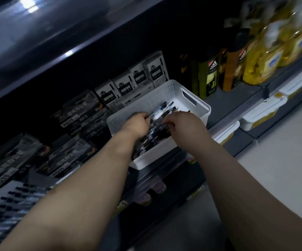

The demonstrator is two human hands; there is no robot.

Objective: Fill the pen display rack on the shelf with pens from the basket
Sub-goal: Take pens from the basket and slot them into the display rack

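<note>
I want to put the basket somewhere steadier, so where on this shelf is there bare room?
Bare shelf lies between the white basket and the bottles. Left of the basket it is crowded: pen boxes and the pen display rack. Both hands, left and right, are in the basket.

We cannot see the fingertips of the left hand (139, 124) or right hand (181, 122); they curl down among the pens (162, 113), so grip is undetermined. Pen display rack (11, 201) cut off by left edge and partly behind the forearm. Yellow bottles (266, 57) motion-blurred. Box (77, 113) print mostly unreadable.
</note>
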